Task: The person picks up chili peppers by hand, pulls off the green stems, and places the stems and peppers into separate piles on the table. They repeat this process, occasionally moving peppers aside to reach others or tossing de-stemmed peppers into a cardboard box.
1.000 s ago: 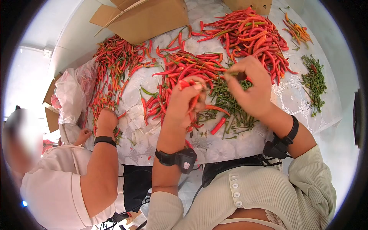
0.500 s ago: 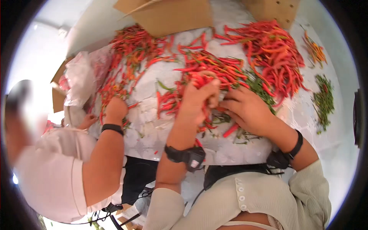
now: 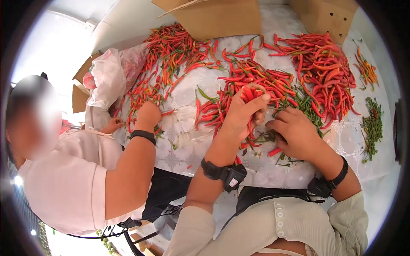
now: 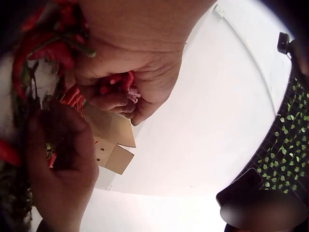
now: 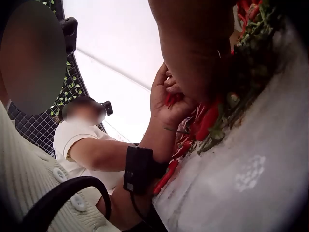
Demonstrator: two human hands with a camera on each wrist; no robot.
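Several red chilies (image 4: 116,82) are gripped in my left hand (image 3: 245,113), its fingers curled round them. Beside it, my right hand (image 3: 299,134) is low over green stems and leaves (image 3: 305,106), its fingers bent. In the left wrist view the thumb and fingers of my right hand (image 4: 67,166) curve toward each other; whether something is between their tips cannot be made out. A heap of red chilies (image 3: 265,79) lies just beyond both hands. One red chili (image 3: 274,151) sits under the right hand's near side.
A large chili heap (image 3: 326,70) stands at the back right, with orange chilies (image 3: 367,70) and a stem pile (image 3: 373,128) farther right. Cardboard boxes (image 3: 218,19) are at the back. On the left, another person's hand (image 3: 148,115) works at more chilies (image 3: 171,47) beside a plastic bag (image 3: 109,77).
My right hand has come down from a raised position beside the left hand to the stems, then shifted slightly away from it. The left hand keeps its grip on chilies. The head view has shifted.
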